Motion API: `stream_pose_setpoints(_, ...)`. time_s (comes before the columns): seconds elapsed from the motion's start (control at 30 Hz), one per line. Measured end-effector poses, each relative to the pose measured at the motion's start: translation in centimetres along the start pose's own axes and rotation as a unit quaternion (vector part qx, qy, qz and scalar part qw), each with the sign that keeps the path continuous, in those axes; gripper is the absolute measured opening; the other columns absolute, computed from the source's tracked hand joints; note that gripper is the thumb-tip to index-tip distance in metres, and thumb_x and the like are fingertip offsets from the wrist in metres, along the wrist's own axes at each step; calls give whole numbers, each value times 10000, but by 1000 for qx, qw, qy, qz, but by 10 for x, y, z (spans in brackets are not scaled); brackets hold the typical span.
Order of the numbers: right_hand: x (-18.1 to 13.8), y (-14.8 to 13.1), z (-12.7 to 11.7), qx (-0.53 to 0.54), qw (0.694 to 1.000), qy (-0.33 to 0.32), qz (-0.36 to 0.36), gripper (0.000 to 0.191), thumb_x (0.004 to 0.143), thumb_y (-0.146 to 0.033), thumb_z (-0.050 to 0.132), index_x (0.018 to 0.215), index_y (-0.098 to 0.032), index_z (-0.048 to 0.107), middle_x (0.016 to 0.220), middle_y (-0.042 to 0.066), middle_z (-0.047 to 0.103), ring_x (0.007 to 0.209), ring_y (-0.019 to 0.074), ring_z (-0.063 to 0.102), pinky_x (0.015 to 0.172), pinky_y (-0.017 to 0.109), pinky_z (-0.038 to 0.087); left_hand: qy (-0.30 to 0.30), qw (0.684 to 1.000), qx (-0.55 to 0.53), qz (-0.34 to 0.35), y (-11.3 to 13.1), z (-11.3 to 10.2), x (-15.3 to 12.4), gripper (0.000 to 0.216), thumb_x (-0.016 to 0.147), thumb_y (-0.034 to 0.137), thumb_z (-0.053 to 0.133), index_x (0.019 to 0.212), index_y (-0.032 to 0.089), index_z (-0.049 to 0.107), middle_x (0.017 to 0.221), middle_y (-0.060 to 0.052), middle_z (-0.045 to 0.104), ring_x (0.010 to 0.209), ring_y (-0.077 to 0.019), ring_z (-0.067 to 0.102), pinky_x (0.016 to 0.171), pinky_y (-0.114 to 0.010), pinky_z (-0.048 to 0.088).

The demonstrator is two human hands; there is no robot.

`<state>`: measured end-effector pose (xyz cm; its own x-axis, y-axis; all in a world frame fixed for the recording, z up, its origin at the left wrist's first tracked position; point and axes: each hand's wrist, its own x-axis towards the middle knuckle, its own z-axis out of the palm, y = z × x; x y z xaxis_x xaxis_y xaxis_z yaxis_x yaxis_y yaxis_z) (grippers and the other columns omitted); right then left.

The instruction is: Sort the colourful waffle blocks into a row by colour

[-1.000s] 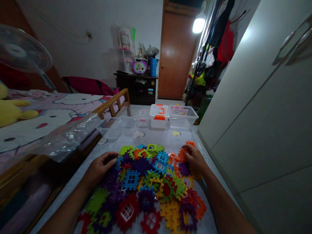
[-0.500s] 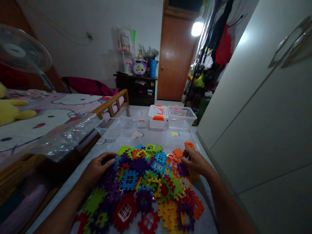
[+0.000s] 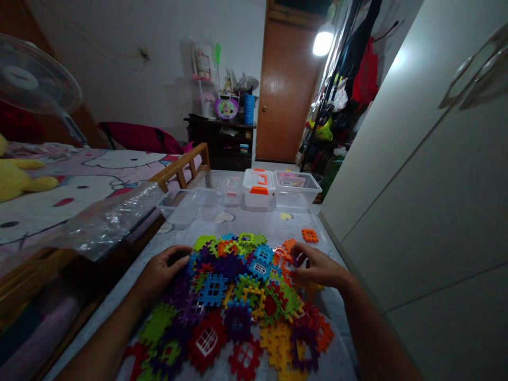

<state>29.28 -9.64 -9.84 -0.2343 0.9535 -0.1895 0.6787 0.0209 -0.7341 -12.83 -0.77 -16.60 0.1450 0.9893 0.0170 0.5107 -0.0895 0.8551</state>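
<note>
A heap of colourful interlocking plastic tiles (image 3: 213, 289), several with window cut-outs, covers the near part of the table. My left hand (image 3: 166, 267) rests at the heap's left edge, thumb and fingers apart, touching the outer pieces and holding nothing. On the right side, my right hand (image 3: 319, 266) has its fingers curled round a purple tile (image 3: 296, 262), mostly hidden by the hand. Orange tiles (image 3: 282, 256) lie just left of those fingertips. One orange tile (image 3: 309, 235) lies apart, beyond my right hand.
Along the table's far end stand a lidded clear box with orange latches (image 3: 259, 189), an open clear bin (image 3: 297, 190) and other clear containers (image 3: 178, 206). A bed with a wooden rail (image 3: 184, 172) borders the left; a white cabinet (image 3: 428, 211) borders the right.
My right hand has shifted slightly left and down, away from the single orange tile, and its fingers have closed around the purple tile. My left hand stays almost where it was.
</note>
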Motion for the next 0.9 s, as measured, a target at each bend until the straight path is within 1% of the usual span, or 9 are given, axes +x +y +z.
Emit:
stream_pose_setpoints(0.07,0,-4,0,130,991,-26,-19,267,702,-245,636,952,-202,553,870,7,602,766,155,567,651,275,451,-6,1000,-3,0,0,0,1,485,729,589,657,1019,204,710,1043,-74,762,965,-292,711,902,-385,550)
stream_pose_setpoints(0.17,3,-10,8,276,959,-57,-22,280,743,-310,659,983,-203,563,835,2,624,677,122,573,567,238,426,-10,1000,-12,-1,-1,1,0,481,733,585,662,1029,208,701,1037,-68,762,965,-288,711,880,-368,557)
stream_pose_setpoints(0.3,11,-11,27,335,940,-52,-40,277,744,-348,731,929,-202,585,841,5,640,714,111,596,574,214,414,-17,1000,-20,-1,-2,0,-1,481,733,583,668,1028,204,696,1025,-64,763,950,-284,713,828,-346,570)
stream_pose_setpoints(0.4,18,-10,39,337,940,-37,-45,263,755,-353,729,927,-208,592,828,-8,634,674,101,570,558,215,410,-18,1000,-21,-3,-4,0,-1,486,737,581,668,1042,203,692,1029,-64,761,935,-278,715,811,-339,571)
stream_pose_setpoints(0.5,22,-7,42,293,953,18,-77,214,768,-314,693,935,-210,609,879,-2,634,745,118,577,663,251,460,-17,999,-31,-9,-4,0,-1,494,724,584,677,1039,204,694,1016,-62,764,920,-277,719,799,-336,575)
stream_pose_setpoints(0.6,23,-1,32,224,967,89,-85,155,811,-300,588,935,-208,605,890,13,629,813,150,586,746,294,471,-14,999,-29,-6,-2,0,-2,496,711,584,686,1030,204,703,1020,-65,765,935,-288,716,806,-347,578)
stream_pose_setpoints(0.7,19,8,17,57,987,146,-44,94,812,-255,529,858,-199,589,831,23,617,761,160,561,715,299,445,-13,1000,-17,0,0,0,-2,499,720,585,680,1039,202,704,1037,-72,762,964,-299,709,831,-366,575)
stream_pose_setpoints(0.8,14,14,11,-132,984,117,-5,62,780,-243,578,804,-186,578,836,44,612,762,169,536,697,286,399,-13,1000,-14,2,1,0,-2,497,722,589,675,1036,205,707,1037,-72,762,972,-299,708,855,-374,569)
stream_pose_setpoints(0.9,13,13,15,-212,973,77,36,112,730,-245,644,763,-180,560,811,42,587,729,162,496,635,267,339,-10,1000,-9,2,1,0,-1,501,714,600,673,1025,209,713,1040,-73,762,973,-295,708,887,-379,556)
